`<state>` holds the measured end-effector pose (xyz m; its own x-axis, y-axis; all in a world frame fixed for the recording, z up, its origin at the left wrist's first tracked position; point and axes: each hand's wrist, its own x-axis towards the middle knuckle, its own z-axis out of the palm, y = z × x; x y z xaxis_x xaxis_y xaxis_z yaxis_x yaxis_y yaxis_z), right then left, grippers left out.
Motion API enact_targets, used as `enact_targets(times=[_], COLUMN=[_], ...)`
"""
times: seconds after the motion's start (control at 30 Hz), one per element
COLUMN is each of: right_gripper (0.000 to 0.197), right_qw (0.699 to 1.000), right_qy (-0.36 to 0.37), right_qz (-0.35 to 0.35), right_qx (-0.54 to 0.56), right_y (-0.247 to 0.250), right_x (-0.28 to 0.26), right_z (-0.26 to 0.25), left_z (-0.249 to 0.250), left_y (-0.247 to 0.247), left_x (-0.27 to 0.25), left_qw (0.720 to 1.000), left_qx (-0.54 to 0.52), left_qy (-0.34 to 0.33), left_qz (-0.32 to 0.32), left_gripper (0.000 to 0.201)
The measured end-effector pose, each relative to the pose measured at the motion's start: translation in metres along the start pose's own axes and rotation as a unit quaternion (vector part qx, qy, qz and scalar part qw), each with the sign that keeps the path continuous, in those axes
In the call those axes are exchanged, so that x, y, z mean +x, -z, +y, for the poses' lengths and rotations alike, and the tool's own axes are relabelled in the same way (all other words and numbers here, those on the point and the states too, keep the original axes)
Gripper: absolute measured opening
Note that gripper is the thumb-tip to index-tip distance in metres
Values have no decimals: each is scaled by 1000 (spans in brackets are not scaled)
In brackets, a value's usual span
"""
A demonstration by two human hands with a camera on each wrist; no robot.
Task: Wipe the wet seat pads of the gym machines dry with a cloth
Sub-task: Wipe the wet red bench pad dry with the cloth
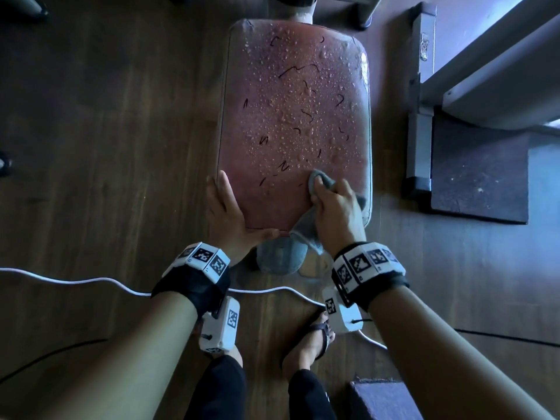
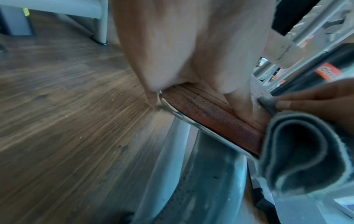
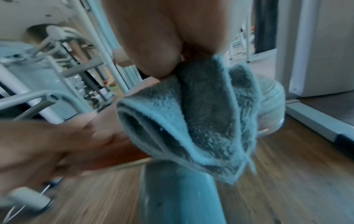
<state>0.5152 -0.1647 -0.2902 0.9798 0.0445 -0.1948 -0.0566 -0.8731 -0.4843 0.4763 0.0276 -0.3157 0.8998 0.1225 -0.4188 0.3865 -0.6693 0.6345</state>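
Forearms: bare, no sleeves.
Left wristband [image 1: 194, 277]: black strap, white blocks printed with black square codes.
Right wristband [image 1: 368, 272]: same black strap, same coded blocks.
Wrist cameras [image 1: 219, 324]: white boxes, coded stickers.
Legs: black trousers [image 1: 222, 389].
Foot: dark thong sandal [image 1: 321, 336].
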Motion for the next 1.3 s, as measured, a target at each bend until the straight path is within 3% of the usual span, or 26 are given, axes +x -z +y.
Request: enact_targets(times=[0.13,0.27,0.4,0.47,0.8,0.93,1.0,1.07,1.17,1.3], right_gripper=[39,41,37,32,37,37,37,32,30,30], right_qw=[997,989,999,998,999,996,994,994,995,1000], right_qy=[75,111,-21,-37,-35,-74,-100,-105,-86,24], right_qz=[-24,-45,-16,-23,13,-28,-6,31,38,16], right_qx=[-21,-90,-46,-48,-22,36,39,-29,-41,12], right_y=[-7,0,18,20,-28,-21,-9,3,1,-25], right_x=[-25,-20,9,7,-51,-42,-37,-34,-34,-37], right_z=[-20,-14,2,-7,-42,-25,-8,2,-5,-48], left_z=[-21,-40,-43,-47,-47,-53,-55,-56,-56,-55], left_y=[7,23,39,42,51,59,63,66,67,68], left_x=[-1,2,-3,-5,-10,-10,-12,-13,-13,-14], left_qw=[999,988,982,983,982,980,980,979,979,982], left_qx=[-14,-135,-186,-180,-182,-197,-196,-200,-199,-186], left_qy=[-40,-69,-40,-37,-35,-21,-20,-24,-30,-34], left_qz=[8,-15,10,23,18,-14,-25,-29,-26,-22], left_gripper=[143,114,71,60,49,44,42,41,41,43])
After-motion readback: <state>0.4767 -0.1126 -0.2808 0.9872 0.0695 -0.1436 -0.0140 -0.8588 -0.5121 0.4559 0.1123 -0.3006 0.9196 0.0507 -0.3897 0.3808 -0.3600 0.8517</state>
